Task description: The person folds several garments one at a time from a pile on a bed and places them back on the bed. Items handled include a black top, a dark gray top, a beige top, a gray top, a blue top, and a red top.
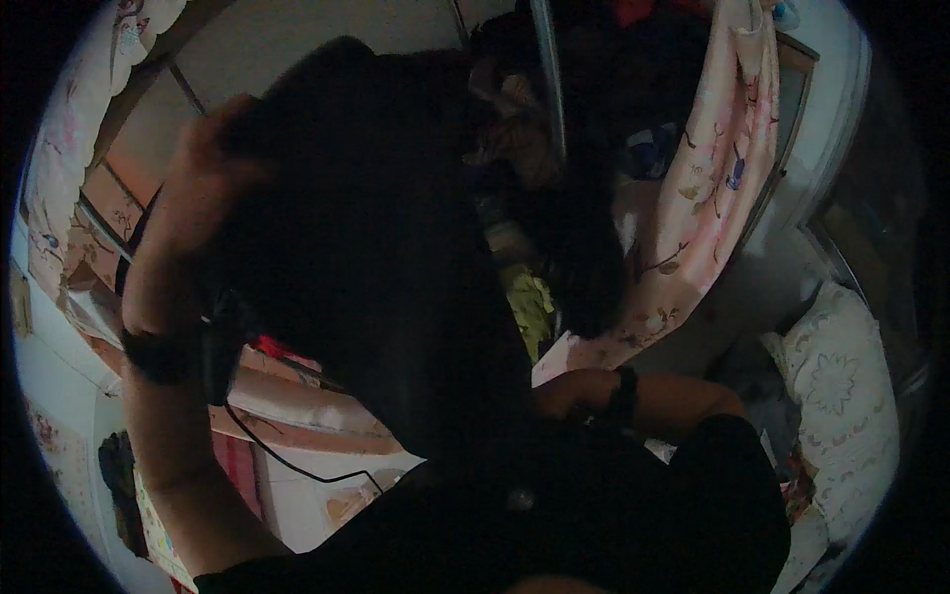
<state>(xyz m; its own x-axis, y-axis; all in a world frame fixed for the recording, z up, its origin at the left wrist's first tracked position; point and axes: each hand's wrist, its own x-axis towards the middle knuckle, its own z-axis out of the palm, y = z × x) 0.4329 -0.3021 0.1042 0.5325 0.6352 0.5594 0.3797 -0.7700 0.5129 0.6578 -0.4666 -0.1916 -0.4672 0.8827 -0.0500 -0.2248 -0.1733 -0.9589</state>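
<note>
A large black garment (415, 223) hangs spread out before me and fills the middle of the view; its folds are lost in the dark. My left hand (215, 163), raised and blurred, grips its upper left edge. On that forearm is a black strap with a small dark device and a thin cable. My right hand (557, 395) is low at the garment's right edge, its fingers hidden by the dark cloth, so its hold cannot be made out. A black band (625, 397) circles the right wrist.
Beyond the garment stands a cloth wardrobe with a floral pink cover (712, 185) and a metal pole (549, 74). Dark clothes and a yellow-green cloth (531, 308) lie inside. At right is a pale patterned cushion (835, 386). A black cable (289, 464) hangs below my left wrist.
</note>
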